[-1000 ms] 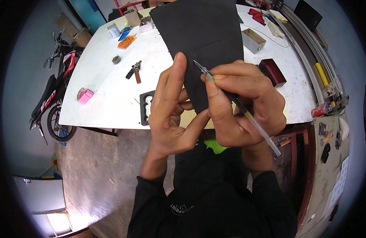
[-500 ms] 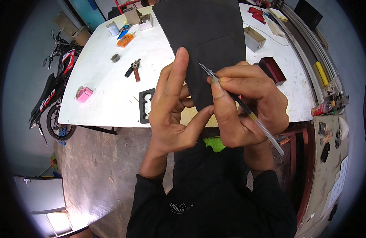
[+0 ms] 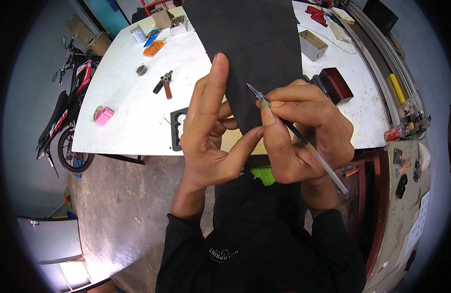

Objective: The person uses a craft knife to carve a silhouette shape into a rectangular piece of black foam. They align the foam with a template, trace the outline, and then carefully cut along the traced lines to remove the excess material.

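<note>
A black sheet (image 3: 250,29), stiff and flat, is held up over the near edge of the white table, with a faint rounded outline on its face. My left hand (image 3: 208,132) grips its lower left part, thumb on the front and some fingers behind, the index finger stretched up along the edge. Between the thumb and fingers of my right hand (image 3: 306,129) is a thin clear pen refill (image 3: 328,168) with dark ink. Its tip is at the sheet's surface; whether it touches, I cannot tell. Beside my left hand lies a black foam piece with rounded cutouts (image 3: 175,139).
On the white table (image 3: 123,88) are a pink tape roll (image 3: 104,115), key holders (image 3: 164,85), an orange packet (image 3: 153,48), a dark red open box (image 3: 335,85) and a grey open box (image 3: 312,45). A side bench (image 3: 406,205) stands right; a motorcycle (image 3: 71,107) is parked left.
The pen refill's tip has moved slightly down along the sheet. The sheet and my left hand have shifted a little up and to the left.
</note>
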Demonstrator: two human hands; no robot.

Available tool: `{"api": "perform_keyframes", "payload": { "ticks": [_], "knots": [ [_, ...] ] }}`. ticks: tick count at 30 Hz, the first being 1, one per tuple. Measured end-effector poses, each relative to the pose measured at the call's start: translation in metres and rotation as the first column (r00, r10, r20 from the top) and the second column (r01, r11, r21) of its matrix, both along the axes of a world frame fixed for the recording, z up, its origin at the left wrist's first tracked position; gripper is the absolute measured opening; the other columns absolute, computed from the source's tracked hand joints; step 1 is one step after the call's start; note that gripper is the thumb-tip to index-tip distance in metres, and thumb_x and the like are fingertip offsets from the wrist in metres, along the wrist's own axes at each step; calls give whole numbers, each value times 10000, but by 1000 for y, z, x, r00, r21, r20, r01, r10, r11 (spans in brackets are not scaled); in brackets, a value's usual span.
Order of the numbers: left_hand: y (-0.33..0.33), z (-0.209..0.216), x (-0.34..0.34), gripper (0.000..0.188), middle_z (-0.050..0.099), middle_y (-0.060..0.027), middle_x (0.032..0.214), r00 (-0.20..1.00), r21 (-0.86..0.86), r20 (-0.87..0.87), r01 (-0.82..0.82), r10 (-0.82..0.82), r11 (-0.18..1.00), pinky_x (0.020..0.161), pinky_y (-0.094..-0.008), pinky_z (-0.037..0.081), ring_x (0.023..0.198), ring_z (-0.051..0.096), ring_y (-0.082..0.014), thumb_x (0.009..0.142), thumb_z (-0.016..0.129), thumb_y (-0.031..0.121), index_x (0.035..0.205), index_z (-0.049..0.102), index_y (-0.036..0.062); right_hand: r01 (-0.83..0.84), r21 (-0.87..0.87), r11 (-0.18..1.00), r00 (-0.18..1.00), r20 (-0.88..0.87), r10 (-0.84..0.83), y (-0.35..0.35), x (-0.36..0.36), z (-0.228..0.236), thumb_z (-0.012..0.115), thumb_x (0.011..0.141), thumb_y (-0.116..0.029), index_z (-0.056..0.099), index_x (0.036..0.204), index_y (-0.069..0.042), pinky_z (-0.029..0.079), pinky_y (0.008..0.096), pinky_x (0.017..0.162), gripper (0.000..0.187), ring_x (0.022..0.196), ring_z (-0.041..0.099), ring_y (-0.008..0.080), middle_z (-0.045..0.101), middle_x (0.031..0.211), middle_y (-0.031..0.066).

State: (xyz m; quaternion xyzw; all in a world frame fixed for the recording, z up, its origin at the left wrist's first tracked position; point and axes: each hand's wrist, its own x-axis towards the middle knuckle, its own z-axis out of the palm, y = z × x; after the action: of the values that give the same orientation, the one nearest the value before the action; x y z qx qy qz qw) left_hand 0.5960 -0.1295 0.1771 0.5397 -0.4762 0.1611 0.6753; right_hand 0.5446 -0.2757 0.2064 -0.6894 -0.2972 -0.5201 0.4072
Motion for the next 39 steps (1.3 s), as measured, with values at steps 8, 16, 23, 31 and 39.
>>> {"api": "perform_keyframes", "payload": {
  "ticks": [8, 16, 23, 31, 39],
  "knots": [
    [0, -1, 2, 956, 382, -235, 1503, 1000, -1, 11, 3, -3, 1000, 935, -309, 613, 1260, 605, -328, 762, 731, -164, 1578, 248, -41, -3, -12, 1000, 1000, -18, 2, -1, -1, -2, 679, 824, 113, 594, 953, 47, 521, 276, 575, 168, 665, 666, 196, 697, 885, 239],
    [2, -1, 3, 956, 379, -236, 1507, 1000, 9, 19, 2, -2, 1000, 942, -319, 612, 1269, 596, -341, 760, 728, -163, 1578, 249, -40, -4, -19, 1000, 999, -52, 3, -2, -5, -1, 686, 813, 108, 597, 938, 44, 534, 285, 579, 166, 675, 675, 204, 699, 882, 236],
    [2, 2, 3, 963, 381, -233, 1504, 999, 26, 47, -17, 15, 1000, 937, -320, 615, 1259, 604, -336, 758, 720, -168, 1582, 237, -39, -23, -17, 1000, 996, -86, 21, -5, -8, -4, 684, 806, 123, 594, 942, 42, 529, 283, 579, 183, 686, 674, 205, 697, 891, 236],
    [2, 1, 3, 969, 371, -236, 1515, 999, 10, 39, -12, 11, 1000, 930, -330, 625, 1262, 602, -347, 754, 717, -168, 1583, 234, -34, -41, -12, 999, 994, -102, 39, -7, -11, -9, 677, 794, 138, 598, 941, 42, 523, 283, 582, 193, 688, 676, 215, 693, 889, 229],
    [1, 0, 4, 959, 348, -257, 1533, 1000, 6, 27, 5, -5, 1000, 916, -340, 630, 1260, 604, -367, 743, 690, -148, 1578, 227, -55, -47, 33, 998, 998, -47, 49, -6, -8, -12, 718, 698, 106, 637, 827, 67, 510, 302, 522, 156, 613, 663, 231, 670, 779, 187]
  ]
}}
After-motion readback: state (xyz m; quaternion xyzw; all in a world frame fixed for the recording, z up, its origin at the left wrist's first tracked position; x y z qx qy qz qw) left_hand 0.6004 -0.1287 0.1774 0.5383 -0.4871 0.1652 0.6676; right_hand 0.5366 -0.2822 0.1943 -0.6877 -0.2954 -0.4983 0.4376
